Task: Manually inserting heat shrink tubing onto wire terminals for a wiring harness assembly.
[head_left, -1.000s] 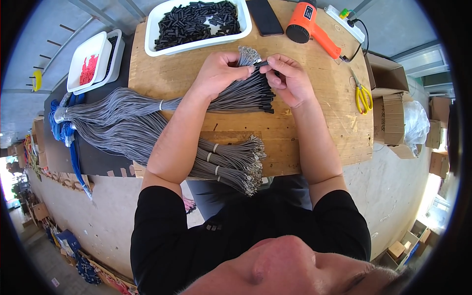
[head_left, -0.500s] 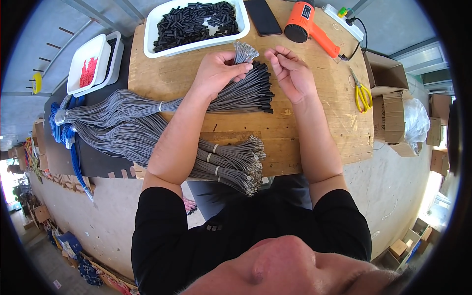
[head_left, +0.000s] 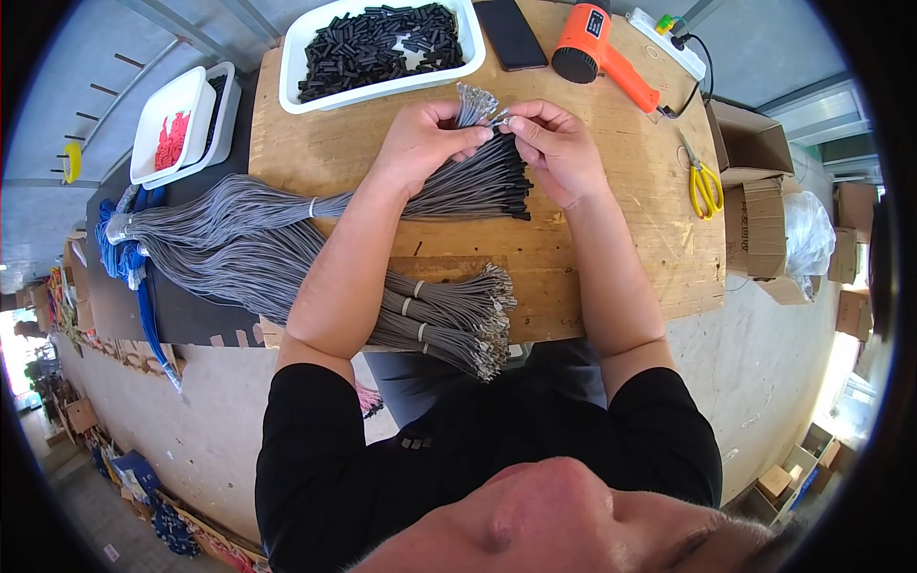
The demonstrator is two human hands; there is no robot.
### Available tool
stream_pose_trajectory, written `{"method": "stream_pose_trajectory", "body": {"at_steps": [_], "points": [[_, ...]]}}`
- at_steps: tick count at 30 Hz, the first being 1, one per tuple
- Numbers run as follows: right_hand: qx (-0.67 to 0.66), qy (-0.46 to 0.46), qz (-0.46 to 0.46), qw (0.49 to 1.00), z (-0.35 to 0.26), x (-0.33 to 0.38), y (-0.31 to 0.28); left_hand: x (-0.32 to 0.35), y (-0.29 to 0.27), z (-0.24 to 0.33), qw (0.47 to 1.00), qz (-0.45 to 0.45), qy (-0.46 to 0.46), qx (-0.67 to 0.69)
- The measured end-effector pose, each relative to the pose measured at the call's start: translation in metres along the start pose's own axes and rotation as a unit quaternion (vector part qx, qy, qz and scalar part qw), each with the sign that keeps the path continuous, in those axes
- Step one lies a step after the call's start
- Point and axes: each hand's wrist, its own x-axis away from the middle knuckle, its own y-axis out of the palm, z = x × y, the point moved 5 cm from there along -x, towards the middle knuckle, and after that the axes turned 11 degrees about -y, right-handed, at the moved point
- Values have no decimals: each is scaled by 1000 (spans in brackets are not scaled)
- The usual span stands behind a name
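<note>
My left hand (head_left: 420,143) is closed round a bunch of grey wires (head_left: 471,110) whose bare metal terminals fan out above the fingers. Against the right side of that bunch, my right hand (head_left: 562,151) pinches a wire end between thumb and forefinger; whether a small sleeve is in the pinch too is hidden. Below both hands lie grey wires tipped with black sleeves (head_left: 516,186), part of a long tied bundle (head_left: 229,215) running left. Nearer me, several tied bunches with uncovered metal ends (head_left: 492,320) rest partly under my left forearm.
A white tray (head_left: 287,81) of black sleeves stands at the back, beside a dark phone (head_left: 513,34) and an orange heat gun (head_left: 602,57). Yellow-handled snips (head_left: 705,186) lie right, near a power strip (head_left: 669,43). Far left is a white tray (head_left: 196,100) with red pieces.
My right hand has moved left and a little down, from apart to touching the wire ends at the bunch. My left hand stays nearly in place, still holding the wires.
</note>
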Motion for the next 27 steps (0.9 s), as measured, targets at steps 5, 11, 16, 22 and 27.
{"method": "stream_pose_trajectory", "body": {"at_steps": [5,11,16,22,27], "points": [[19,22,-13,999,2,-1,-3,-1,0,-1,1000,2,-5,-12],[-215,12,90,972,-1,-17,-34,-2,0,-1,999,17,-6,-33],[-189,-4,163,968,2,-15,-40,-1,-1,-1,999,27,-14,-42],[-100,21,95,990,2,-11,-42,-1,-1,1,999,35,-17,-37],[-11,-15,30,999,-6,-8,-18,-2,-5,0,999,45,2,2]]}}
